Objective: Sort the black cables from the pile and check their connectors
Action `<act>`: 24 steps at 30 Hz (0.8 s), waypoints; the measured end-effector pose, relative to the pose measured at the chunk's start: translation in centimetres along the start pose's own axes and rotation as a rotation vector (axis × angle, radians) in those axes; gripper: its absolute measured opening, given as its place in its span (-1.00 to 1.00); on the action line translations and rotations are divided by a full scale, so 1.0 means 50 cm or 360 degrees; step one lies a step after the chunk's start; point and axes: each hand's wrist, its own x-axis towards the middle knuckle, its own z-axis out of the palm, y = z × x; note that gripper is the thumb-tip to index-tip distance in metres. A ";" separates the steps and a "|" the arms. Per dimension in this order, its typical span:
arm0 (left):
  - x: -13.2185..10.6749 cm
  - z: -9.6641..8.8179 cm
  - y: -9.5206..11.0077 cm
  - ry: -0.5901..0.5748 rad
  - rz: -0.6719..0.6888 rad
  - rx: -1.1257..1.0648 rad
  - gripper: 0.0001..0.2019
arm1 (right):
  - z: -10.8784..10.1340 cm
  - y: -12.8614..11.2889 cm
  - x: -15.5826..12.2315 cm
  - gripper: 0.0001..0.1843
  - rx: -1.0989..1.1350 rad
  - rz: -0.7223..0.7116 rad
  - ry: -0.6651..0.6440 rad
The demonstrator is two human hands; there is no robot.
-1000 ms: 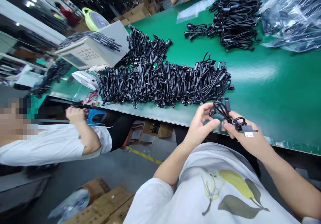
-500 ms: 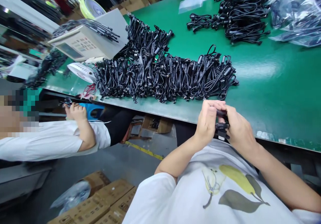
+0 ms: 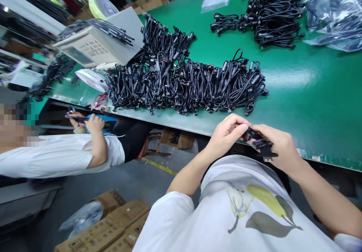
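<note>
Just off the table's near edge, a bundled black cable [image 3: 261, 143] with a USB plug hanging from it is between my hands. My right hand [image 3: 278, 144] is closed around the bundle from the right. The thumb and fingers of my left hand [image 3: 227, 133] pinch its left end. Part of the bundle is hidden by my fingers. On the green table [image 3: 308, 105], a long row of black cable bundles [image 3: 186, 86] lies in front of my hands.
More cable bundles [image 3: 278, 14] are stacked at the far right beside a clear plastic bag [image 3: 336, 14]. A beige instrument [image 3: 93, 46] and a green fan [image 3: 102, 5] stand on the left. To my left a co-worker [image 3: 68, 154] holds a dark item. Cardboard boxes [image 3: 113, 225] are on the floor.
The cable bundle has turned and shifted right and slightly down, showing its USB plug. My left hand has moved a little left, and my hands are farther apart.
</note>
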 end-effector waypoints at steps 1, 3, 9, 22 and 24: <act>-0.001 0.008 -0.004 0.0068 -0.0043 -0.0044 -0.65 | 0.003 0.002 -0.005 -0.74 -0.0055 -0.0063 0.0057; -0.004 0.025 -0.016 0.0190 -0.0070 -0.0056 -0.61 | 0.010 0.007 -0.013 -0.72 -0.0090 -0.0122 0.0072; -0.016 0.048 -0.038 0.0310 -0.0031 0.0071 -0.52 | 0.014 0.017 -0.020 -0.82 -0.0169 -0.0062 0.0027; -0.022 -0.006 -0.023 -0.0514 0.0029 -0.0035 -0.51 | -0.012 -0.016 -0.017 -0.91 0.0108 -0.0082 -0.0191; -0.024 0.006 -0.030 -0.0422 -0.0097 -0.0195 -0.53 | -0.012 -0.023 -0.022 -0.93 -0.0100 -0.0120 -0.0110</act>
